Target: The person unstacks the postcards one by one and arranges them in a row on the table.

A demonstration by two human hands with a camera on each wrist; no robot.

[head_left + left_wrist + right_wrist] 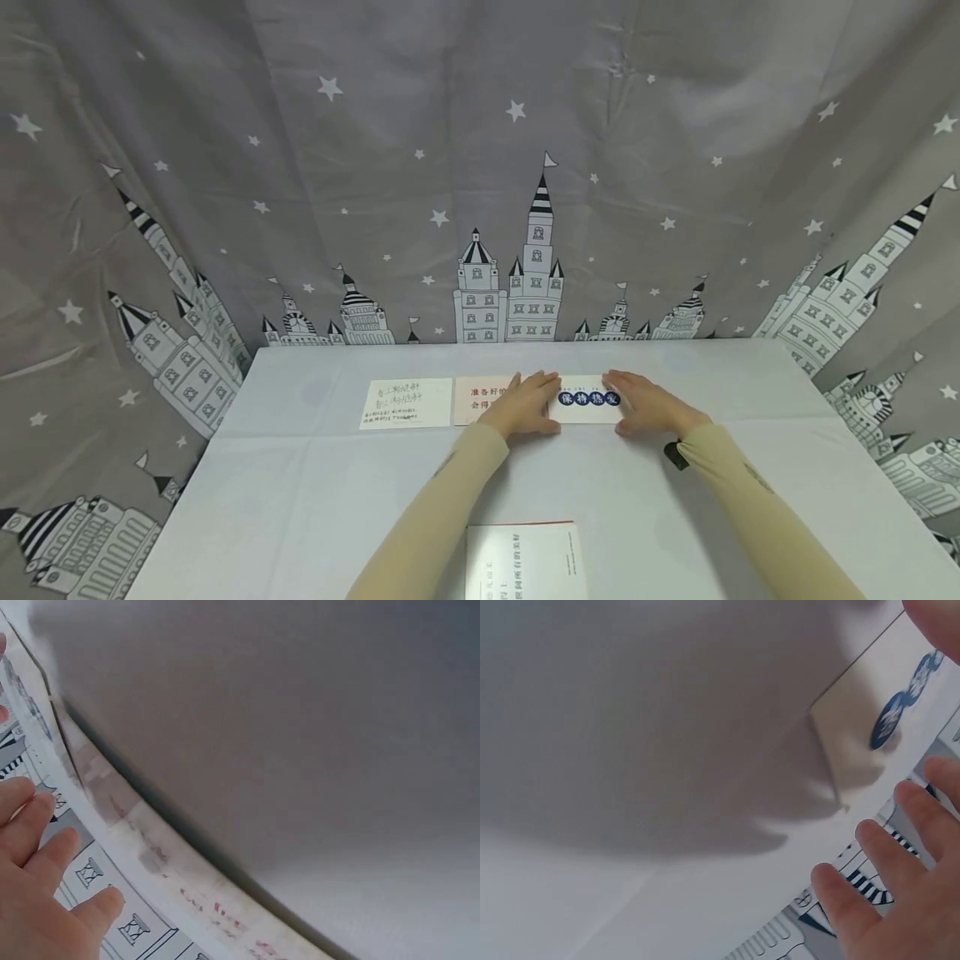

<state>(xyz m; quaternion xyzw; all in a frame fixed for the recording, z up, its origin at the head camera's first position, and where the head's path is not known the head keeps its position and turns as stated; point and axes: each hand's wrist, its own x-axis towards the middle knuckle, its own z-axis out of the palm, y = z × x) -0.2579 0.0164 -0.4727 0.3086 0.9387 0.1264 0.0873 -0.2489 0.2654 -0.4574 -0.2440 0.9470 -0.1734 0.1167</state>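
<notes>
White card (588, 402) lay between left hand (525, 406) and right hand (651, 406).
Fingers were loosely spread, grasping nothing; edge contact unclear.

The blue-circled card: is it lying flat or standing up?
Flat: the blue-circled card lies on the white tabletop, its printed face visible from above, between the left hand and right hand.

The far curtain (390, 200) is creased cloth with a slight sheen; the tabletop (315, 500) looks smooth, matt; the right card (588, 402), paper.
</notes>
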